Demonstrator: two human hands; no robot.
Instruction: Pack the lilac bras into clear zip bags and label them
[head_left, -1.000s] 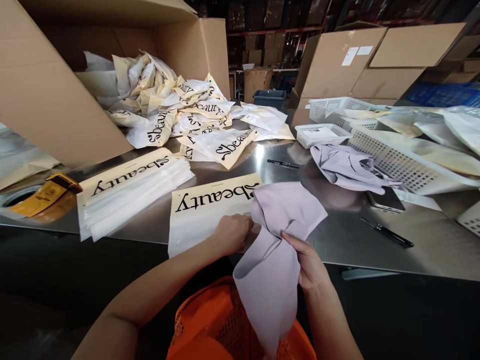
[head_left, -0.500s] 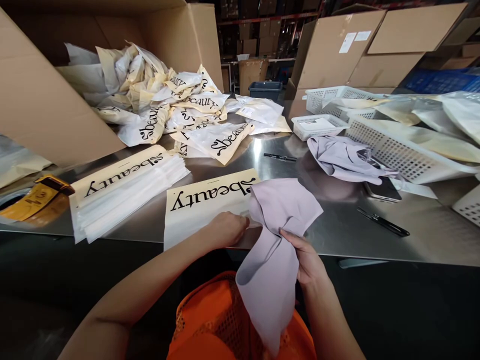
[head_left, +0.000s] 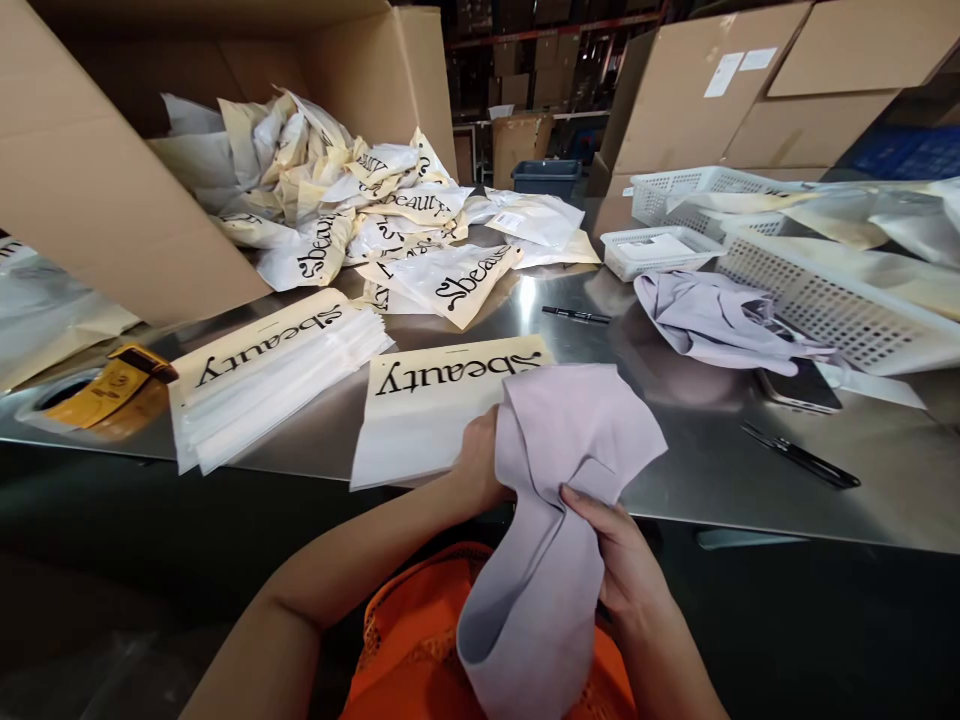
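Note:
A smooth lilac garment (head_left: pixel 559 560) hangs in front of me over the table edge and my orange vest (head_left: pixel 409 640). My right hand (head_left: pixel 619 550) grips its middle, thumb on top and fingers behind. At the cloth's left side, my left hand (head_left: pixel 484 450) reaches behind or into a fold; its fingers are hidden. Just beyond lies a flat "beauty" bag (head_left: pixel 420 430), cream above and white below, partly covered by the garment. A second lilac garment (head_left: pixel 712 320) lies crumpled to the right, against a phone (head_left: pixel 801 388).
A stack of flat bags (head_left: pixel 277 385) and a yellow tape dispenser (head_left: pixel 112 390) are at left. Filled bags (head_left: pixel 405 210) spill from a large carton (head_left: pixel 135 170). White baskets (head_left: pixel 832 290) stand at right. A pen (head_left: pixel 576 314) and black tweezers (head_left: pixel 802 455) lie on the metal table (head_left: pixel 697 440).
My left hand has gone from beside the garment to behind or inside its left side, covering its fingers. The garment opens wider there. My view has shifted slightly left.

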